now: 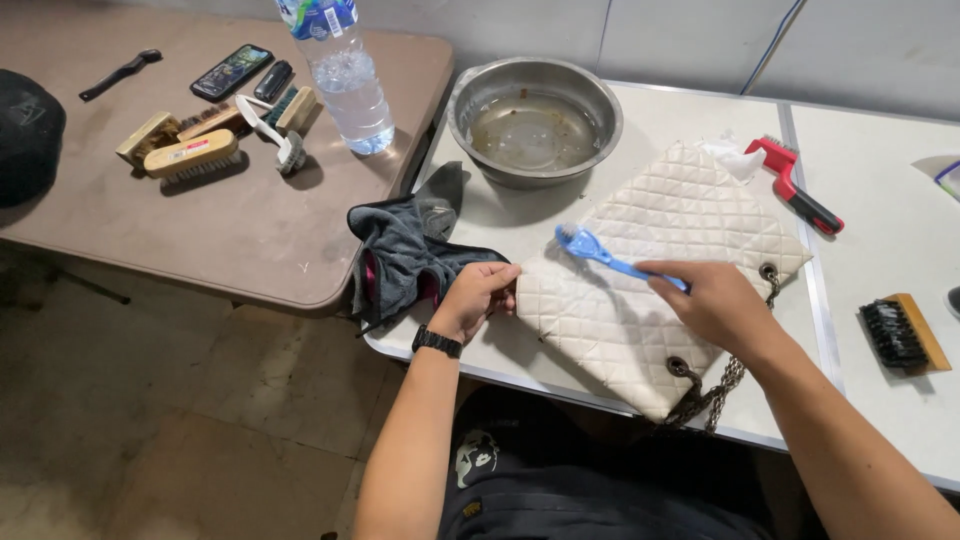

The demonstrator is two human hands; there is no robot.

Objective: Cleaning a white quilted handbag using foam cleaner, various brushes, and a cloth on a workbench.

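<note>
A cream quilted handbag (655, 265) lies flat and at an angle on the white surface (870, 250), its metal chain strap (722, 385) hanging over the near edge. The left hand (478, 297), a black watch (437, 342) on its wrist, has its grip closed on the bag's left corner, pinching it against the surface. The right hand (718, 300) has its grip closed around the handle of a blue toothbrush (600, 252), the bristled head pointing left and resting on the upper left part of the bag. Just left of the bag, a dark grey cloth (405, 250) with a pink lining is bunched at the edge of the white surface, touching the left hand's fingers. Behind the bag stands a steel bowl (534, 118) holding a little cloudy water. A red-and-black brush (795, 185) lies beside the bag's far right corner, and a black-bristled wooden brush (903, 333) lies well apart to the right. On the adjoining brown surface (240, 220) stand a clear plastic water bottle (340, 75), a cluster of wooden brushes (190, 150), a white-handled brush (270, 130), a phone (231, 71) and a black tool (120, 73). A dark cap (28, 130) sits at the far left edge.
</note>
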